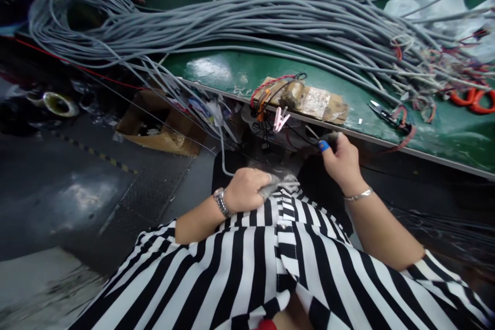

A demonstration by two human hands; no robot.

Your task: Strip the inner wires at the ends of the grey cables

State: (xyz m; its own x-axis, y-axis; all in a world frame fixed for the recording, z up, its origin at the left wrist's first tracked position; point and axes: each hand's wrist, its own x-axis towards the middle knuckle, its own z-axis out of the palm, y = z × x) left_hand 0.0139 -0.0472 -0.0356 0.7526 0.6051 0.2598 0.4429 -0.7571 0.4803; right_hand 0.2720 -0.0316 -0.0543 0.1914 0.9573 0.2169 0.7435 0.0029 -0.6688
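My left hand point(249, 188) is closed around a grey cable point(223, 152), low in front of the striped shirt. The cable hangs from the bundle at the table edge, and a short end pokes out past the fingertips. Higher and to the right, my right hand point(342, 160) is closed just off the table's front edge, with a blue wrap point(323, 145) on one digit. A thin pale piece shows near its fingertips, too small to name. Dark coverings sit on fingertips of both hands. Nearest the right hand on the table lies a cardboard piece point(336, 111) bearing a taped block.
A thick bundle of grey cables point(232, 18) spans the green table point(216, 69). Nippers point(382, 112) and orange-handled scissors point(483, 100) lie right. A pink clip point(280, 119) hangs at the edge. A cardboard box point(162, 136) and tape roll point(60, 104) are on the left.
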